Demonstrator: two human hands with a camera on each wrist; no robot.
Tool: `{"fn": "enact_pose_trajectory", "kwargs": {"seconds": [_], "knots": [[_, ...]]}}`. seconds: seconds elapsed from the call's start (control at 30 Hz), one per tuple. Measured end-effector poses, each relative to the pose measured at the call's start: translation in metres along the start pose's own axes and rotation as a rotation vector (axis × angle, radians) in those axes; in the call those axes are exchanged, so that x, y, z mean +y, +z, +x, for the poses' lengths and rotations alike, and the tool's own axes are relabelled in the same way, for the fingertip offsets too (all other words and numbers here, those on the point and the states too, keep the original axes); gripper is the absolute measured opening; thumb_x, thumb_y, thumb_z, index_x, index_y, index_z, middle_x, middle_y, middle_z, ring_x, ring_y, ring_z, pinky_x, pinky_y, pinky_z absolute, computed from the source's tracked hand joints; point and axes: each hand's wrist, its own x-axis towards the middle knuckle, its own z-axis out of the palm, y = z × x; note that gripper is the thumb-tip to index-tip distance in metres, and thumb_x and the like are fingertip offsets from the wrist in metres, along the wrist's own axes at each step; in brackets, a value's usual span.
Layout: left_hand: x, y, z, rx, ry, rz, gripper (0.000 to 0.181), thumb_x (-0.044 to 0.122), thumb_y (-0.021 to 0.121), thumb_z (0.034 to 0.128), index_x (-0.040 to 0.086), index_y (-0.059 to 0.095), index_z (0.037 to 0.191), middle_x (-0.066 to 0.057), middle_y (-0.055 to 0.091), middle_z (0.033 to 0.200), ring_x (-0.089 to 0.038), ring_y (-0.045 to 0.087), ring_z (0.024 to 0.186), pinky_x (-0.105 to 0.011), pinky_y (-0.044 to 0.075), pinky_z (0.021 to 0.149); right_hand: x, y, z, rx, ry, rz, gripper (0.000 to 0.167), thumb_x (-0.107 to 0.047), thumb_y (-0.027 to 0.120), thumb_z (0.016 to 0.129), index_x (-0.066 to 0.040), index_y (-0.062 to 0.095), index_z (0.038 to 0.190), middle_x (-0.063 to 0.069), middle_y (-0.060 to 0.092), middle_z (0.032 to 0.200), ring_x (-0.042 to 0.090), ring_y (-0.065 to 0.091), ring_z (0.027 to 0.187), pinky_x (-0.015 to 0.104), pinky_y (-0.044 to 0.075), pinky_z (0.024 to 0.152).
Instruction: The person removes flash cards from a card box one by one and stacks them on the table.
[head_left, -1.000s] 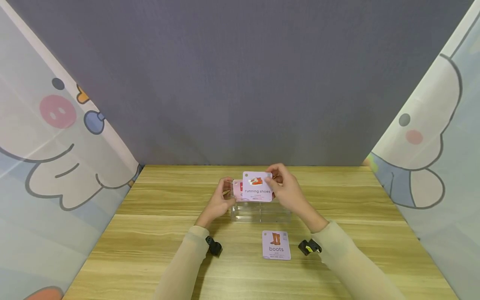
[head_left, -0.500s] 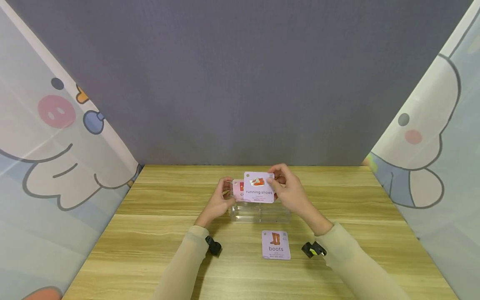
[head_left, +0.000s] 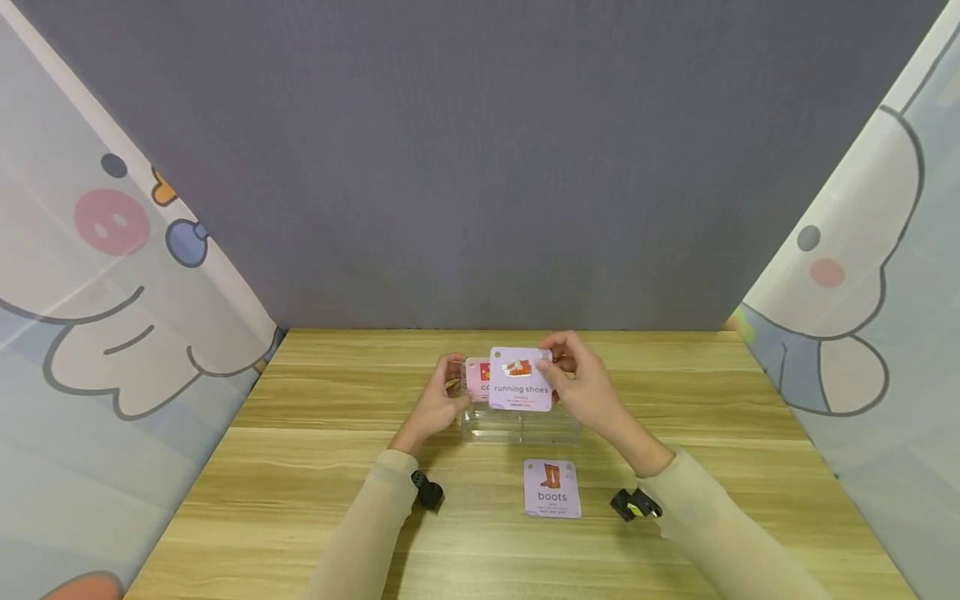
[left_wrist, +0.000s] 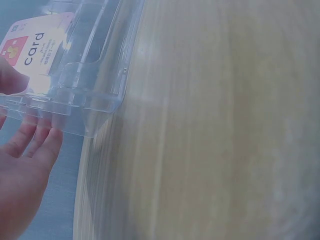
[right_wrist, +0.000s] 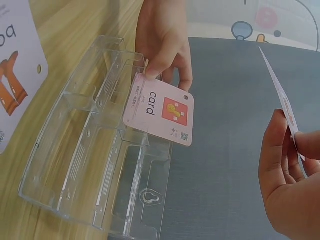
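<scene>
In the head view my left hand (head_left: 431,410) grips the left end of a clear plastic tiered rack (head_left: 491,436), thumb in front and fingers behind. A pink flashcard marked "card" (right_wrist: 155,112) stands in the rack's back row beside that thumb. My right hand (head_left: 591,396) pinches a lilac flashcard marked "running shoes" (head_left: 521,400) by its upper right edge. That flashcard is held up in front of the rack's back row, apart from it in the right wrist view, and hides part of the pink one. A "boots" flashcard (head_left: 552,490) lies face up on the table, nearer me.
The wood-grain table (head_left: 315,500) ends at a dark grey upright panel (head_left: 480,208) behind the rack. Curtains with cartoon animals (head_left: 847,250) hang on both sides. A black wrist camera (head_left: 636,504) sits at my right sleeve, right of the "boots" flashcard.
My right hand has shifted slightly right and toward me with the "running shoes" flashcard, uncovering more of the pink one. My left hand and the rack have stayed put.
</scene>
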Motion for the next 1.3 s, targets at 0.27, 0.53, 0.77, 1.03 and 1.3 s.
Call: {"fn": "enact_pose_trajectory", "kwargs": {"seconds": [0.27,0.53,0.77,1.03,1.3], "knots": [[0.000,0.000,0.002,-0.004,-0.013,0.004,0.067,-0.012,0.062,0.0874,0.002,0.034,0.147,-0.023,0.047,0.136,-0.040,0.044,0.130,-0.056,0.034,0.116,0.001,-0.004,-0.005,-0.005,0.011,-0.011,0.021,0.002,0.059,0.099,0.002,0.054,0.120,0.018,0.057,0.098,0.022,0.061,0.075,0.029,0.055,0.050],[0.026,0.001,-0.006,-0.020,-0.024,0.020,0.064,-0.013,0.060,0.0879,-0.004,0.033,0.145,-0.028,0.047,0.133,-0.046,0.043,0.129,-0.059,0.032,0.116,0.002,-0.008,-0.007,0.008,0.044,-0.005,0.021,0.002,0.060,0.099,0.001,0.055,0.119,0.018,0.058,0.096,0.025,0.062,0.075,0.032,0.056,0.050],[0.039,0.001,-0.012,-0.016,-0.012,0.002,0.062,-0.011,0.059,0.0879,-0.005,0.034,0.144,-0.026,0.048,0.130,-0.044,0.044,0.127,-0.062,0.032,0.115,0.002,-0.011,-0.010,0.015,0.040,0.006,0.020,0.004,0.060,0.098,0.003,0.055,0.118,0.018,0.057,0.095,0.022,0.062,0.075,0.036,0.057,0.051],[0.038,0.001,-0.012,-0.020,-0.023,0.003,0.063,-0.013,0.060,0.0874,-0.004,0.034,0.144,-0.027,0.048,0.132,-0.045,0.043,0.128,-0.057,0.031,0.117,0.001,-0.014,-0.015,0.017,0.053,0.042,0.020,0.004,0.059,0.099,0.003,0.054,0.118,0.019,0.055,0.096,0.020,0.063,0.074,0.031,0.056,0.051],[0.039,-0.001,-0.011,-0.031,-0.019,-0.005,0.064,-0.014,0.060,0.0865,-0.002,0.036,0.144,-0.026,0.048,0.131,-0.044,0.044,0.127,-0.057,0.032,0.117,0.003,-0.019,-0.019,0.013,0.082,0.057,0.021,0.003,0.059,0.099,0.003,0.053,0.119,0.019,0.054,0.097,0.021,0.062,0.076,0.034,0.057,0.052]]}}
